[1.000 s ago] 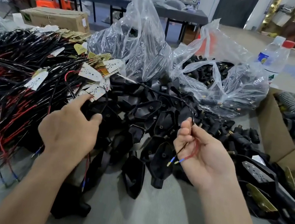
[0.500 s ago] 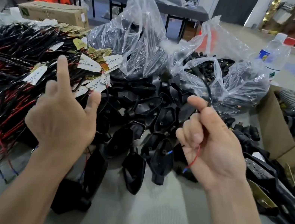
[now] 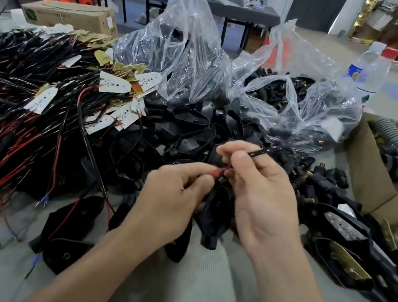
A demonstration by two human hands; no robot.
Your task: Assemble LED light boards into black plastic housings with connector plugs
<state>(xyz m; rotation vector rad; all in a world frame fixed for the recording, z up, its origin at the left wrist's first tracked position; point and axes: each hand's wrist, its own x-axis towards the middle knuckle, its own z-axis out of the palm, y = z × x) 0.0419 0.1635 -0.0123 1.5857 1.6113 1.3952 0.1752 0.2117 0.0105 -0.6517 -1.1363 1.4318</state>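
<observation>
The left hand (image 3: 170, 199) is pinching the red end of a thin red-and-black twin wire (image 3: 220, 172) between its thumb and curled forefinger, with the other fingers folding in beneath. The right hand (image 3: 264, 197) is gripping the same wire just beside it: its thumb and forefinger are nipping the black stretch, which is running up and to the right out of the fingertips, and its lower fingers are curling round the red part. Both hands are hovering close together, knuckles almost touching, above a heap of black teardrop-shaped plastic housings (image 3: 191, 128) that is spreading across the middle of the grey surface (image 3: 193, 296).

White teardrop-shaped LED boards (image 3: 114, 84) are lying at the left edge of that heap, on top of a tangled bundle of red and black wires (image 3: 14, 105) (many are ending in blue-sleeved terminals). Behind the housings two clear plastic bags (image 3: 183, 49) are standing open, holding more black parts. Loose black connector plugs (image 3: 326, 177) are lying just right of the hands, beside a brown cardboard box (image 3: 365, 167). Two clear plastic water bottles (image 3: 366, 71) are standing at the far right.
</observation>
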